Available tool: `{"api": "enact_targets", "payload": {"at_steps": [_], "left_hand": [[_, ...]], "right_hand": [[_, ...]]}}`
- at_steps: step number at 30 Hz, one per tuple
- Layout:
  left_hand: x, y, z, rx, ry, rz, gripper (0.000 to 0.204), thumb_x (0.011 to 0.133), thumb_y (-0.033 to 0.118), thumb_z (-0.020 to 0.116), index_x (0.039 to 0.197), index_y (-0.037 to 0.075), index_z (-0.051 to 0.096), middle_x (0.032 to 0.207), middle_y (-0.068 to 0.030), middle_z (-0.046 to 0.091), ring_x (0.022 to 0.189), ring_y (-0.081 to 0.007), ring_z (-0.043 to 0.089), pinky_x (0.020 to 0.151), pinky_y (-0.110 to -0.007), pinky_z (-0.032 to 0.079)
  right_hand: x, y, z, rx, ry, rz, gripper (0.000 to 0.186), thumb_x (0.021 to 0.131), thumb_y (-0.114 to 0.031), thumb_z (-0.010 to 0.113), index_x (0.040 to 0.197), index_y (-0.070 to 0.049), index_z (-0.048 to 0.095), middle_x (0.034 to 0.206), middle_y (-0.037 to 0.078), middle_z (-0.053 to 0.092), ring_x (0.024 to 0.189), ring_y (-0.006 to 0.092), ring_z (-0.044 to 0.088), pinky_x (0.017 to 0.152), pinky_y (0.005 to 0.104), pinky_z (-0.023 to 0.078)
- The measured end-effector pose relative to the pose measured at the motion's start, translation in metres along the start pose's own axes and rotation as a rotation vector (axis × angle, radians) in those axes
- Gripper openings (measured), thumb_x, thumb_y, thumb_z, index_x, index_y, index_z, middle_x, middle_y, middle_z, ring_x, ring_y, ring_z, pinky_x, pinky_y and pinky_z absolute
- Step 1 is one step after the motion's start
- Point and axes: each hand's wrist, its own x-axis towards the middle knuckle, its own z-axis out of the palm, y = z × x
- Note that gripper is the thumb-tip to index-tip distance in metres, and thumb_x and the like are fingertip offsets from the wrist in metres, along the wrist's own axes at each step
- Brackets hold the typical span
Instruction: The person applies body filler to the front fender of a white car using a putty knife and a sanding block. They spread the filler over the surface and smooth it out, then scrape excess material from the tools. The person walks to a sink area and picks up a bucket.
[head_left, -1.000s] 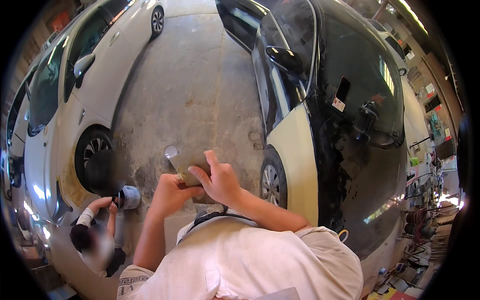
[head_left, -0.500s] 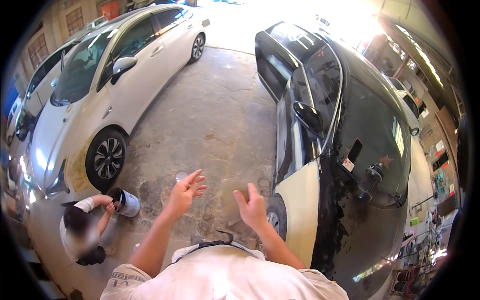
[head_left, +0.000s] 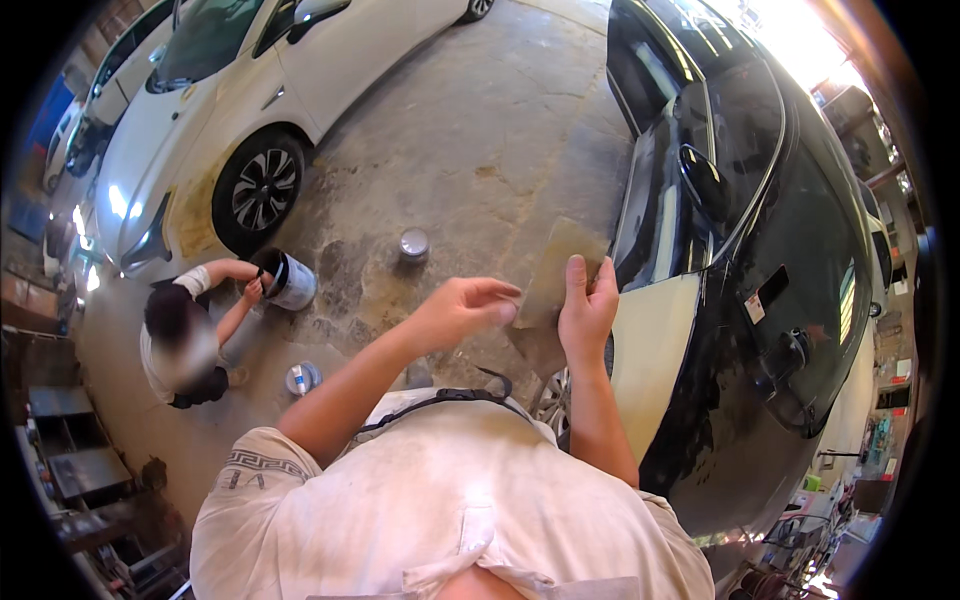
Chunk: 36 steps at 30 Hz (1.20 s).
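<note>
In my right hand point(head_left: 588, 315) is a flat, grey-brown rectangular sheet point(head_left: 555, 275), which looks like sandpaper. The thumb presses against the sheet near its right edge, with the fingers behind. My left hand point(head_left: 465, 315) hovers beside the sheet's lower left edge. Its fingers are loosely bent and their tips blurred; nothing shows in it, and whether it touches the sheet I cannot tell. Close by on the right stands a black car with a cream-coloured front fender point(head_left: 650, 360), just past my right wrist.
On the left stands a white car point(head_left: 350, 60) with a yellowish patch by its front wheel. A crouching person point(head_left: 180, 340) reaches into a bucket point(head_left: 292, 285). A round tin point(head_left: 413, 243) and another container point(head_left: 302, 378) sit on the floor. A phone point(head_left: 772, 285) lies on the black car.
The view has tilted down and turned. My left hand has come toward the right hand. The sheet, faint by the right hand before, now stands up plainly in its grip.
</note>
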Motion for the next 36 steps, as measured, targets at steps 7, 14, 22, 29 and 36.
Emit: {"api": "enact_targets", "payload": {"at_steps": [7,14,22,29,36], "left_hand": [[0.0,-0.011,0.006,-0.207,0.011,-0.163,0.028,0.091,0.018,0.067,0.112,-0.001,0.062,0.098,-0.0082,0.069,0.085,-0.0149,0.066,0.077,-0.032,0.057],[-0.007,-0.005,-0.011,-0.361,0.148,-0.074,0.033,0.086,0.01,0.069,0.116,0.001,0.059,0.102,-0.0079,0.068,0.088,-0.0166,0.068,0.074,-0.034,0.059],[-0.012,0.015,0.003,-0.497,-0.202,-0.09,0.043,0.09,0.008,0.065,0.129,0.001,0.049,0.11,-0.0084,0.066,0.095,-0.0175,0.067,0.071,-0.034,0.06],[-0.02,0.026,-0.014,-0.598,-0.102,0.056,0.036,0.092,0.008,0.061,0.126,0.002,0.053,0.109,-0.0077,0.066,0.092,-0.0176,0.068,0.07,-0.032,0.059],[-0.022,0.032,-0.011,-0.547,0.017,-0.02,0.035,0.097,0.014,0.055,0.129,0.002,0.05,0.114,-0.0084,0.064,0.097,-0.0202,0.067,0.074,-0.041,0.06]], "right_hand": [[0.009,0.003,-0.001,0.45,0.214,0.193,0.025,0.1,-0.025,0.056,0.115,-0.005,0.059,0.103,0.003,0.066,0.09,0.0111,0.061,0.077,0.0254,0.048],[0.025,0.001,-0.036,0.787,0.289,0.26,0.023,0.099,-0.018,0.055,0.12,-0.008,0.057,0.108,0.005,0.067,0.097,0.0189,0.064,0.085,0.0326,0.05],[0.002,-0.022,-0.017,0.923,-0.024,0.177,0.024,0.096,-0.008,0.058,0.119,-0.002,0.056,0.112,0.01,0.067,0.099,0.0186,0.065,0.088,0.0309,0.051],[0.0,-0.012,-0.026,0.849,-0.016,0.125,0.027,0.096,-0.005,0.057,0.122,-0.002,0.053,0.111,0.008,0.066,0.098,0.0167,0.065,0.087,0.0281,0.051],[-0.003,-0.022,-0.018,0.84,0.107,0.021,0.031,0.096,-0.007,0.058,0.127,-0.002,0.054,0.113,0.009,0.065,0.103,0.0193,0.062,0.091,0.0322,0.049]]}}
